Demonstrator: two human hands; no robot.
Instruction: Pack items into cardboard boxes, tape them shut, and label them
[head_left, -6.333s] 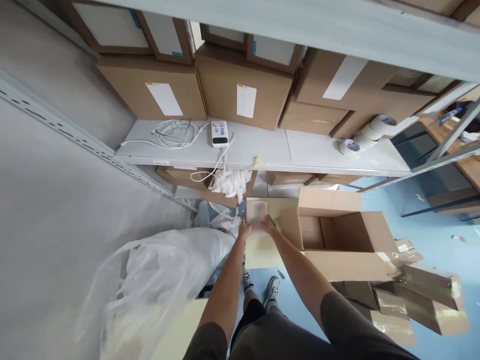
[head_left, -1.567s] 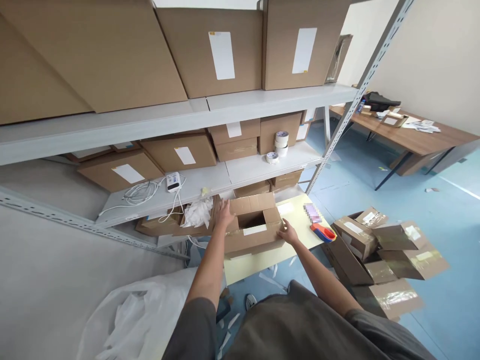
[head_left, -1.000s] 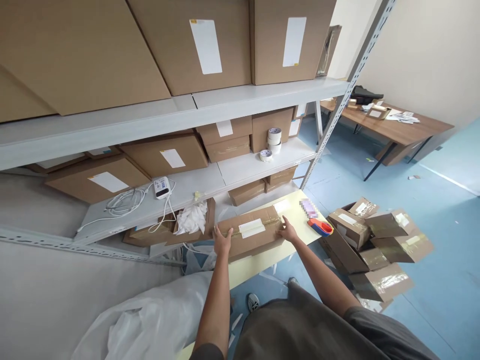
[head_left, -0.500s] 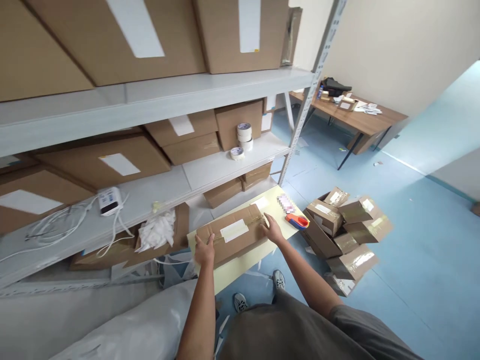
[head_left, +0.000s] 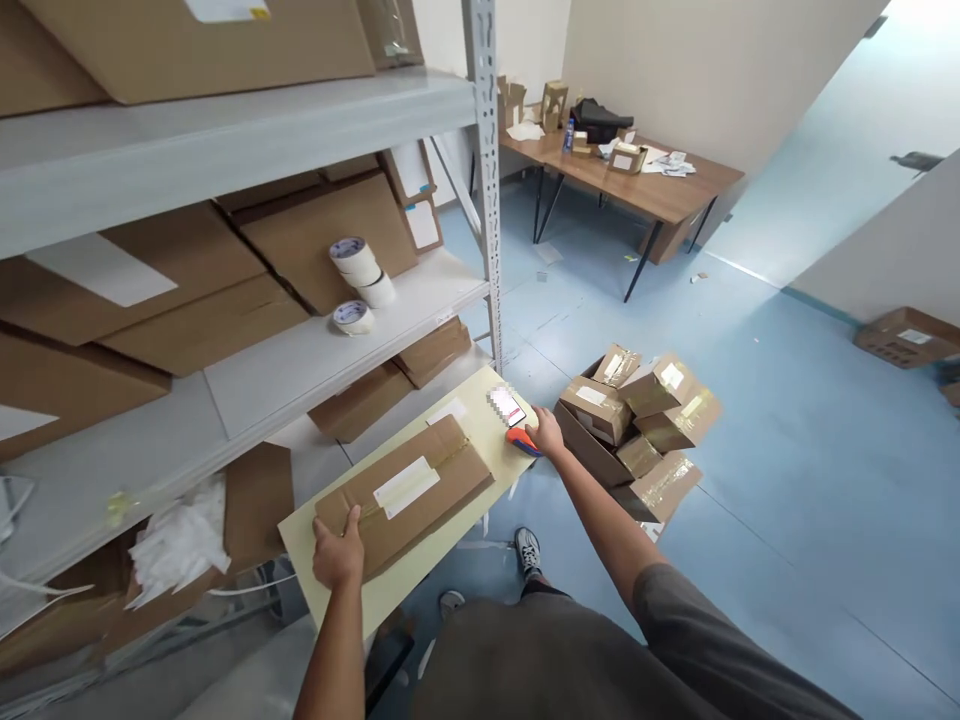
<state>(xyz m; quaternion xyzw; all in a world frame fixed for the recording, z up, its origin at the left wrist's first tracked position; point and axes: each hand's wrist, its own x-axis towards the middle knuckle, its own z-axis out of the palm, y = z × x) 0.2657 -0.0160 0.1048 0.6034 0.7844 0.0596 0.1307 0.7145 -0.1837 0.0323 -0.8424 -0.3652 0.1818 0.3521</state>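
A flat brown cardboard box (head_left: 450, 462) with a white label and clear tape lies on a pale yellow board (head_left: 390, 592). My left hand (head_left: 337, 550) grips the box's near left corner, thumb on top. At the board's right end, my right hand (head_left: 545, 432) is closed around part of an orange and blue tool (head_left: 523, 441). A phone (head_left: 508, 406), partly blurred out, lies just beyond the tool. A white slip (head_left: 448, 411) shows behind the box.
Metal shelving (head_left: 420, 110) with cartons and tape rolls (head_left: 356, 262) stands at the left. Right of the board, small taped boxes (head_left: 660, 400) are piled in a carton on the floor. A wooden table (head_left: 622, 185) stands farther back.
My right hand has left the box's right end and moved onto the orange and blue tool. My left hand stays on the box. The view has turned to the right.
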